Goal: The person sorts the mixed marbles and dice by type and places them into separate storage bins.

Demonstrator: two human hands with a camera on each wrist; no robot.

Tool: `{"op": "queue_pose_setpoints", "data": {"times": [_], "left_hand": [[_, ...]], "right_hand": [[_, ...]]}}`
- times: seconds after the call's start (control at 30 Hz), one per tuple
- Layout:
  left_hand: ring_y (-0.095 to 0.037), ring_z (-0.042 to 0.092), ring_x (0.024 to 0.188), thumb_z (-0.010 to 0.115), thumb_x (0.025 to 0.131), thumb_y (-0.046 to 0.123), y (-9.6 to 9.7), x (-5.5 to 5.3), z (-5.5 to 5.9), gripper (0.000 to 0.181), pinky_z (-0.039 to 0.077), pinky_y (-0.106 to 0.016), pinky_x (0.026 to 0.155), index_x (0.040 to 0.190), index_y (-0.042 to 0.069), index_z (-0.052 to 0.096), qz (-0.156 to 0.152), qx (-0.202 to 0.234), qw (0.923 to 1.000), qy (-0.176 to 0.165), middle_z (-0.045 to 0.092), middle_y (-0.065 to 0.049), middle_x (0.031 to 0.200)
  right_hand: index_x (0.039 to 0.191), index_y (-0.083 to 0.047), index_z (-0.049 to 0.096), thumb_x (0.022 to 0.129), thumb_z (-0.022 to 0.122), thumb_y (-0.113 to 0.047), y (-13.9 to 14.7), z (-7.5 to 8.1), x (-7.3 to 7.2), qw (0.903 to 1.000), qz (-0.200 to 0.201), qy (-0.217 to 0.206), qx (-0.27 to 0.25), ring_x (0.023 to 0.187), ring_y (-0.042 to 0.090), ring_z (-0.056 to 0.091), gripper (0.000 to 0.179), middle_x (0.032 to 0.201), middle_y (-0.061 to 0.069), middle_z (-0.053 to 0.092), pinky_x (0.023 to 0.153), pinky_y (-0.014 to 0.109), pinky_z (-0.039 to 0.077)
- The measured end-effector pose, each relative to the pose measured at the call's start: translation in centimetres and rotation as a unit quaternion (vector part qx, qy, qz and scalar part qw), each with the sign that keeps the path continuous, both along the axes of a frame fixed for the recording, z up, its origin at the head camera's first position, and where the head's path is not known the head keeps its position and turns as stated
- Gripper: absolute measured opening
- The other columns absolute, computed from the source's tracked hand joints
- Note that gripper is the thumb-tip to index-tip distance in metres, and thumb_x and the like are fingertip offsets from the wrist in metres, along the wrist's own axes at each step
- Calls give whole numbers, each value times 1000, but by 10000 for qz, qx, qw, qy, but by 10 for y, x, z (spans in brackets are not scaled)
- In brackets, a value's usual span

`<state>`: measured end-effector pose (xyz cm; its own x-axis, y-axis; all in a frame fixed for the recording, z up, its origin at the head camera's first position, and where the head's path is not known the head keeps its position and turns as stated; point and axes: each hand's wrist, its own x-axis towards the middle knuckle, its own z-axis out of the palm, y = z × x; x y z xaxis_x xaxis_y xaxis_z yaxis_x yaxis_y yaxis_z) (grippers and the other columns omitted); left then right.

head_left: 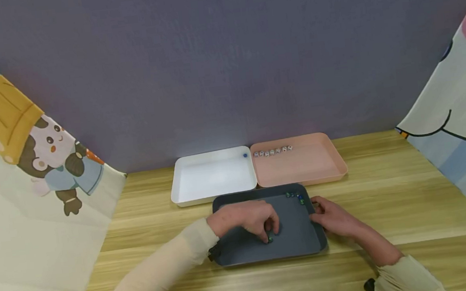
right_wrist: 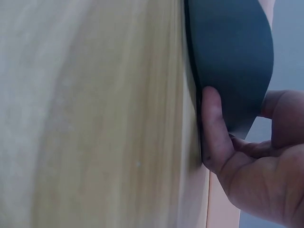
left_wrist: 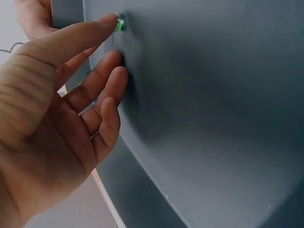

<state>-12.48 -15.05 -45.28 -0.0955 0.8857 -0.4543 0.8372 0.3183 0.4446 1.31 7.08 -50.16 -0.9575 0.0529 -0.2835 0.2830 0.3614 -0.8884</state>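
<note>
A dark grey tray [head_left: 292, 246] lies on the wooden table in front of me. My left hand [head_left: 254, 216] reaches over its middle. There the thumb and index finger pinch a small green glass marble [left_wrist: 119, 23] at the tray floor; the index fingertip is hidden behind the thumb, and the other fingers are loosely bent. At the right side, my right hand [head_left: 334, 218] grips the tray's rim, with one finger along the outer wall [right_wrist: 232, 61] and others hooked over the edge. Several green and blue marbles [head_left: 301, 201] sit in the tray's far right corner.
Behind the dark tray stand a white tray [head_left: 214, 196] and a pink tray [head_left: 305, 179], side by side. One blue marble [head_left: 245, 155] is in the white tray's far right corner. Several whitish marbles [head_left: 272, 152] line the pink tray's far edge. A grey cloth wall [head_left: 225, 70] rises behind.
</note>
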Motion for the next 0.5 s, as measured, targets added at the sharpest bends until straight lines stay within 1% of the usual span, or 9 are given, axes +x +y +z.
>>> {"op": "queue_pose_setpoints", "data": {"times": [0.17,0.23,0.5], "left_hand": [[0,56,78,85,77,22,0,-1,-4,21,47,-19,66,92,27,73,-5,40,10000,-65,61,13,86],[0,56,78,85,76,22,1,-2,-5,20,47,-19,66,91,27,73,3,56,10000,-79,61,13,85],[1,57,76,85,77,23,1,-3,-7,16,48,-18,65,90,26,76,37,50,9999,-146,63,15,83]], "right_hand": [[140,5,38,96,54,-9,0,0,0,10000,40,-5,6,66,23,53,49,92,15,54,53,38,48],[140,4,39,96,55,-9,0,0,-1,10000,-6,-28,9,66,24,53,49,91,15,54,53,38,48],[139,6,38,96,56,-11,0,2,1,10000,33,-35,-44,77,24,57,50,94,15,54,56,40,52]]}}
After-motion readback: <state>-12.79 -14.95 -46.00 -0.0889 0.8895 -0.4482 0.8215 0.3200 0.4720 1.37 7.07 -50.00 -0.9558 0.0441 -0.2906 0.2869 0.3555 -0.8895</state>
